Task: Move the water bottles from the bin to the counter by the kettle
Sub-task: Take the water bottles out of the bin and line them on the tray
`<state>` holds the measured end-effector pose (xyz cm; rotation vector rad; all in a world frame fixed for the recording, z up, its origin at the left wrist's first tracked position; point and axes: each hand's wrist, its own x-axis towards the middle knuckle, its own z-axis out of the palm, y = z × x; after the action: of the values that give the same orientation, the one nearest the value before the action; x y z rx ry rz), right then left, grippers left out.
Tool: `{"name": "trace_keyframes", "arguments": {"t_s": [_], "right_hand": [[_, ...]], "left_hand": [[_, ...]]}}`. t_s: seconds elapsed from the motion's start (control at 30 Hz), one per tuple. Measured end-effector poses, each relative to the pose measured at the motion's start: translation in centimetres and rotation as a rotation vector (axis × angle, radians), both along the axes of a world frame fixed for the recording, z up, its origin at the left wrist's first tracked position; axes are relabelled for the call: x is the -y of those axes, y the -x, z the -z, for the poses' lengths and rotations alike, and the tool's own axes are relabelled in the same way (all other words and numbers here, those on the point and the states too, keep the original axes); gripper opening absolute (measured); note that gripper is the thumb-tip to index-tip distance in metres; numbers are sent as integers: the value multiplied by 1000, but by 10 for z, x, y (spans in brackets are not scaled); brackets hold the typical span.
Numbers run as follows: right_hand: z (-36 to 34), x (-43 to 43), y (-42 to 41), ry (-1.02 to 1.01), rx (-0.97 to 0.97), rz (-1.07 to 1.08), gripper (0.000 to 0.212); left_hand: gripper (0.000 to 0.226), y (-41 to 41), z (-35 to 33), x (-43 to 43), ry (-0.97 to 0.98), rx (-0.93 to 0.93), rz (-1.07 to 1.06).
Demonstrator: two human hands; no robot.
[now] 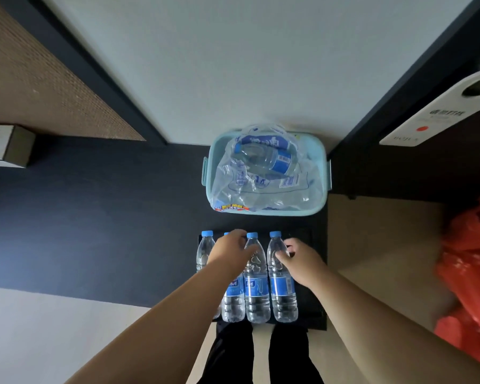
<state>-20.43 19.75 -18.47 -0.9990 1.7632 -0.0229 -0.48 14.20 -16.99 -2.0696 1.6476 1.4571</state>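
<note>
Several clear water bottles with blue caps and blue labels stand upright in a row on a black tray point(311, 300) on the dark counter. My left hand point(227, 252) closes over the second bottle point(232, 303) from the left, hiding its cap and neck. My right hand point(299, 259) grips the rightmost bottle point(281, 289) at its shoulder. Between them stands a third bottle point(255, 289), and another bottle point(204, 250) is at the far left. Behind the row, a light-blue bin point(320, 173) holds a crumpled clear plastic wrap point(233, 184) and one bottle point(275, 160) lying on its side.
A dark counter point(94, 217) runs left to a tissue box point(9, 145). A white wall rises behind the bin. A dark door with a white hanging sign point(432, 117) stands at the right. An orange plastic bag point(471, 267) sits at the lower right.
</note>
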Motion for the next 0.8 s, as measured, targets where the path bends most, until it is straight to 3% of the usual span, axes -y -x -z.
{"name": "trace_keyframes", "arguments": {"t_s": [0.2,0.33,0.43,0.53,0.67,0.8], "right_hand": [[-55,16,-10,123,53,42,49],[-114,51,-9,313,59,31,36],[-152,83,-4,443,7,10,30],[-168,118,0,556,-48,58,26],[-153,161,1,596,-61,52,36],[-121,183,-2,526,-73,-1,48]], "left_hand": [[51,-18,-51,16,100,-17,-32],[25,-22,-103,45,229,-63,-97],[19,-17,-139,73,356,-59,-99],[21,-4,-161,104,451,-65,-87],[38,21,-163,140,413,-84,-9],[53,29,-133,156,262,117,101]]}}
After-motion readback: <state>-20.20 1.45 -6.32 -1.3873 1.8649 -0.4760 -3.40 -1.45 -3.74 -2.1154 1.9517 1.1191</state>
